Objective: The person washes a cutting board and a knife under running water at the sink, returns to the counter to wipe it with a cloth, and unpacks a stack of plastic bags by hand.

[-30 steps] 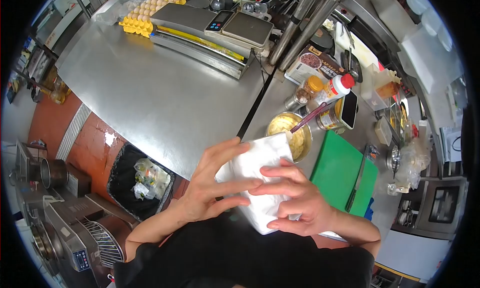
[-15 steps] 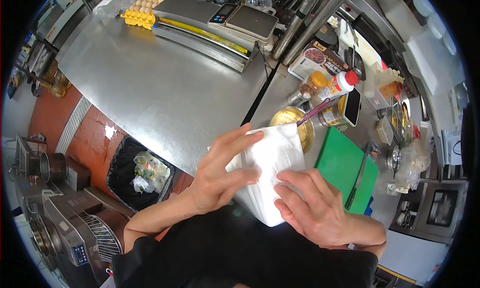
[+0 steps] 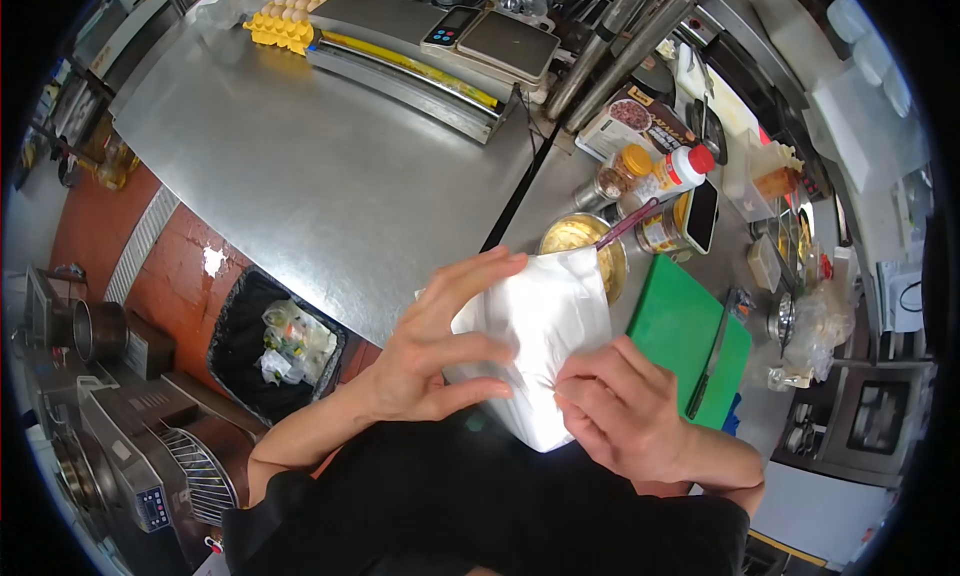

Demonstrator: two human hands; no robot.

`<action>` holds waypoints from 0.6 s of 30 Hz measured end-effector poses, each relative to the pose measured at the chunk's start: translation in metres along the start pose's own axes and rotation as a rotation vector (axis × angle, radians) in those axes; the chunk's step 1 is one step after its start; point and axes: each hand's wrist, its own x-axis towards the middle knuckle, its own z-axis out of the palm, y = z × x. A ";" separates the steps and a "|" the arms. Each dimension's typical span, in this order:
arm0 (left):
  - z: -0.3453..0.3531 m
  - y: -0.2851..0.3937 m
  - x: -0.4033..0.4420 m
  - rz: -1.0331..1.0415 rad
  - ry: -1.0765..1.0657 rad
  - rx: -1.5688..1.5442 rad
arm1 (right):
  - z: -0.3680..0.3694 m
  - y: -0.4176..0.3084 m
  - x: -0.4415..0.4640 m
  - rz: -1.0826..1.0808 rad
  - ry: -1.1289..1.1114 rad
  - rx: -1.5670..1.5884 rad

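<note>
A glossy white plastic-wrapped packet [image 3: 545, 306] stands in front of my body at the counter's near edge. My left hand [image 3: 425, 351] is around its left side, fingers spread over the wrap, the upper ones by its top edge. With its fingertips pressed together, my right hand [image 3: 630, 406] pinches the wrap near the lower right side, where the film is creased. What is inside the packet is hidden. Just behind it is a metal bowl [image 3: 622, 276] of pale yellow food, with a purple-handled utensil [image 3: 630, 222] resting in it.
A green cutting board [image 3: 670, 311] with a knife [image 3: 708, 366] lies to the right. Seasoning jars [image 3: 622, 171], a red-capped bottle [image 3: 685, 166] and a phone [image 3: 703, 216] stand beyond. Scales [image 3: 500, 46], a wrap dispenser [image 3: 400, 81] and eggs [image 3: 300, 1] are at the back; a bin [image 3: 222, 346] is below left.
My right fingertips have drawn together into a pinch and moved slightly down. My left thumb has shifted down the packet, away from the other fingers. The view has turned slightly.
</note>
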 end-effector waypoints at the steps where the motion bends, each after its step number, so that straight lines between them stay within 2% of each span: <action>1: 0.001 0.000 0.000 -0.004 0.008 0.007 | 0.001 0.002 0.000 -0.005 -0.003 -0.001; 7: 0.012 0.000 0.002 -0.016 0.075 0.046 | 0.007 0.008 -0.002 0.068 0.109 0.197; 10: 0.017 0.000 0.005 -0.023 0.098 0.060 | 0.006 0.006 -0.002 0.114 0.106 0.139; 13: 0.021 0.001 0.010 -0.025 0.082 0.076 | -0.001 -0.001 0.002 0.072 0.097 -0.031; 15: 0.024 0.002 0.014 -0.019 0.059 0.083 | -0.001 -0.002 0.000 0.114 -0.040 -0.210; 18: 0.029 0.004 0.017 -0.020 0.036 0.102 | -0.001 -0.004 -0.001 0.154 -0.043 -0.253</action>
